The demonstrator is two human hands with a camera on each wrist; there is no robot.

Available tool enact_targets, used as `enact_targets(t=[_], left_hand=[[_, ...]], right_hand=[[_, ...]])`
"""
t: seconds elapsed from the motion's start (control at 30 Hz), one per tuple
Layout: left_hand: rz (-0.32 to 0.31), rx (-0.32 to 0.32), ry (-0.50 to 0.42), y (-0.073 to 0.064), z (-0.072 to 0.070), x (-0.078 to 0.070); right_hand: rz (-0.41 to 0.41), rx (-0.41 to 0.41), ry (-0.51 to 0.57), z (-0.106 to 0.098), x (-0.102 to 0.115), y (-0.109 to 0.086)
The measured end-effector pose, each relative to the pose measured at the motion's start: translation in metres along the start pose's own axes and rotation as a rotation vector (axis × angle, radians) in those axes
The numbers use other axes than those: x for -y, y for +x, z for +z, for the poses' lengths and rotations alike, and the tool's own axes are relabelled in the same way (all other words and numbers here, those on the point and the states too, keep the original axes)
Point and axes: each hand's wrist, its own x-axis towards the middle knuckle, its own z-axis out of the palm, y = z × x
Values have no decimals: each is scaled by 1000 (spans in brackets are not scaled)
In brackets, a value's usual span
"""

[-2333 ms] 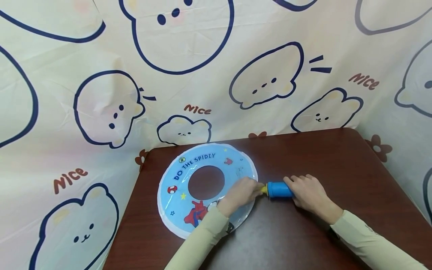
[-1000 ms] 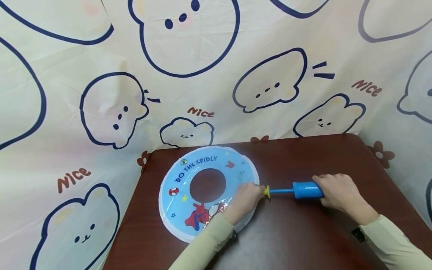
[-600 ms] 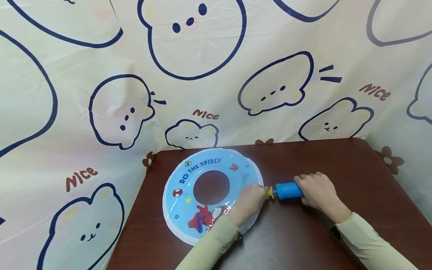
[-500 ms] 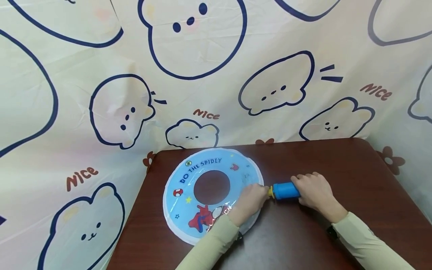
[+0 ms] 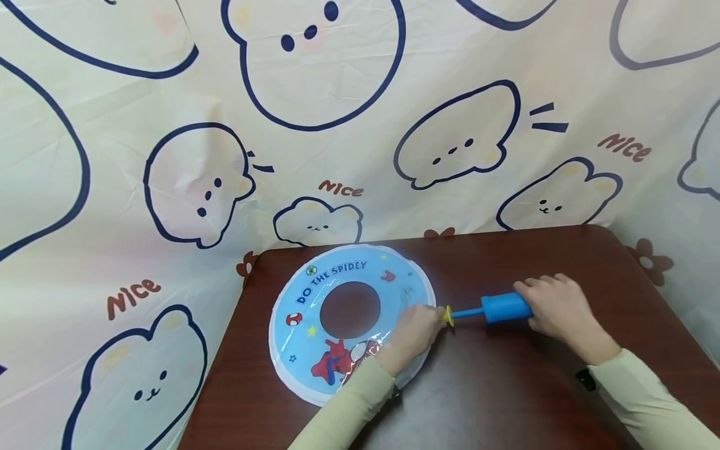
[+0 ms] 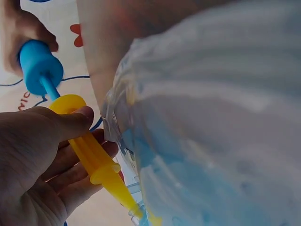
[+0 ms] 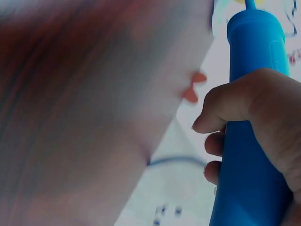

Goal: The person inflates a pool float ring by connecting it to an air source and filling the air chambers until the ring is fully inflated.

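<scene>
A round inflatable swim ring (image 5: 298, 350), light blue with cartoon prints, lies on the table. At its right side my left hand (image 5: 413, 334) holds the yellow nozzle (image 6: 91, 153) of a hand pump between thumb and fingers. The nozzle's thin tip meets the ring's clear valve (image 6: 136, 215) in the left wrist view. My right hand (image 5: 562, 312) wraps round the pump's blue barrel (image 5: 503, 307), well to the right of the ring. Between the yellow flange and the barrel, a length of blue rod (image 5: 468, 312) is exposed.
The dark brown table (image 5: 506, 400) has rounded far corners. Behind it and along both sides hangs a pale cloth (image 5: 349, 150) with blue-outlined bear drawings, close against the table's back edge.
Half a second ago the barrel sat against the yellow flange; now my right hand has drawn it rightward, baring the rod. An earlier out-and-in stroke shows too. My left hand keeps its hold at the ring.
</scene>
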Motion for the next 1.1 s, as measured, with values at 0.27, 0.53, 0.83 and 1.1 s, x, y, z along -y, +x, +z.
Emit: enact_targets(t=[0.27, 0.53, 0.83, 1.1], left_hand=[[-13, -4, 4, -3, 1, 0], [-12, 9, 33, -1, -1, -3], [-18, 18, -1, 2, -1, -6], [-3, -2, 16, -2, -3, -2]], right_hand=[[19, -33, 0, -6, -17, -11], [-14, -59, -5, 3, 18, 10], [-20, -62, -14, 14, 52, 24], [-21, -68, 3, 5, 25, 11]])
